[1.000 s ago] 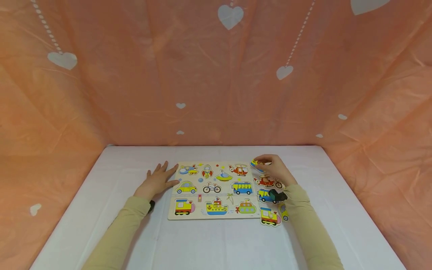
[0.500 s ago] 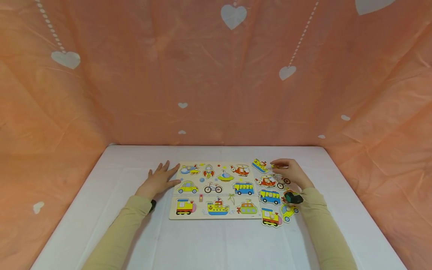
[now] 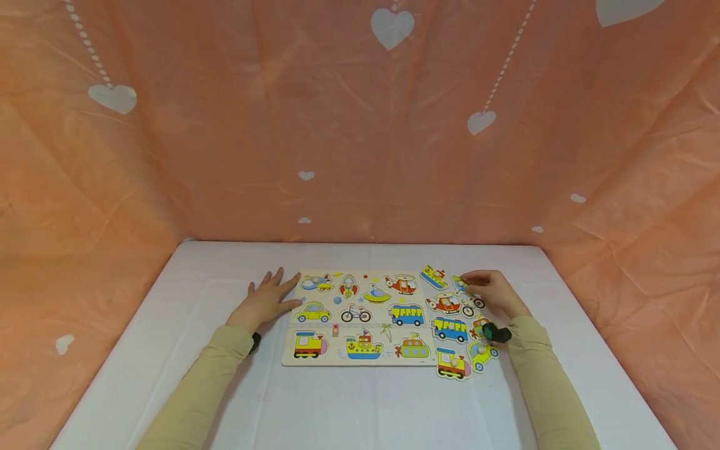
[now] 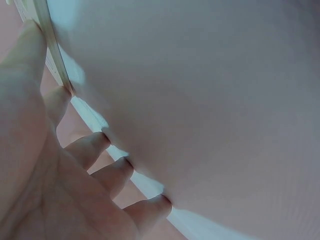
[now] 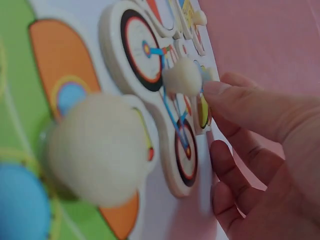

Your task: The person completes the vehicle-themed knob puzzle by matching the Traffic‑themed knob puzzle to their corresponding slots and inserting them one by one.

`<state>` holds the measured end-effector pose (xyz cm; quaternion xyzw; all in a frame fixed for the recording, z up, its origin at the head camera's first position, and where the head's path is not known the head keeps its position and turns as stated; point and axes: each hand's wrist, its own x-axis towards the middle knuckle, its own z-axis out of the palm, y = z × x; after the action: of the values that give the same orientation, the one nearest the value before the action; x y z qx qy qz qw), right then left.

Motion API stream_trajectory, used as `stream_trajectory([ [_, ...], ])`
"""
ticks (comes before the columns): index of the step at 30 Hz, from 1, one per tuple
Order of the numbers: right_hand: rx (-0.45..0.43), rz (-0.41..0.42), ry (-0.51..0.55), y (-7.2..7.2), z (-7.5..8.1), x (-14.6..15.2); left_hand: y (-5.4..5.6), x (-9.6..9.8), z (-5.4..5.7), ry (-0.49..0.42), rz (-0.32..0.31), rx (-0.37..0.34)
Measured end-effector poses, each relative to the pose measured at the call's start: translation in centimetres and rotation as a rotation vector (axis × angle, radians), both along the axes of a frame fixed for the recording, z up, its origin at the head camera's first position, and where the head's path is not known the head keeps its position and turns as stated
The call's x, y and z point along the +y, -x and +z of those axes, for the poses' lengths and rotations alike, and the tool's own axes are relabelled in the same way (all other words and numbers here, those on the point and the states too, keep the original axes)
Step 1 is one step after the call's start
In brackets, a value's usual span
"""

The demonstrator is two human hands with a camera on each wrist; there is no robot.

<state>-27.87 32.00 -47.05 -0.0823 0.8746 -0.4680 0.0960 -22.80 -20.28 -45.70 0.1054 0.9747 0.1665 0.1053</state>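
My left hand lies with fingers spread at the left edge of a wooden puzzle board; thumb and index fingertip touch the edge. Right of the board, my right hand pinches the knob of a small yellow-and-blue piece, seemingly the flying saucer, partly hidden by the fingers. In the right wrist view, thumb and index finger meet at that knob beyond the bicycle piece. Nearby lie the ship piece and helicopter piece. Knobs show on the plane and rocket in the board.
Closer to me lie a bus piece, a train piece, a car piece and a submarine piece, partly under the right wrist camera. A white cloth covers the table; an orange curtain surrounds it.
My right hand has left the ship piece and moved right, onto the yellow-and-blue piece. The left hand stays at the board's edge. The view has shifted slightly.
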Motion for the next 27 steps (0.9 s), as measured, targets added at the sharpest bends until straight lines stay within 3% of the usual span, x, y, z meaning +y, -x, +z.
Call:
stream_trajectory([
  [13, -0.077, -0.039, -0.03, 0.36, 0.19, -0.59, -0.09, 0.01, 0.09, -0.009, 0.002, -0.004],
  [27, -0.067, -0.006, -0.045, 0.31, 0.47, -0.57, -0.1, 0.01, 0.14, -0.008, -0.005, -0.003],
])
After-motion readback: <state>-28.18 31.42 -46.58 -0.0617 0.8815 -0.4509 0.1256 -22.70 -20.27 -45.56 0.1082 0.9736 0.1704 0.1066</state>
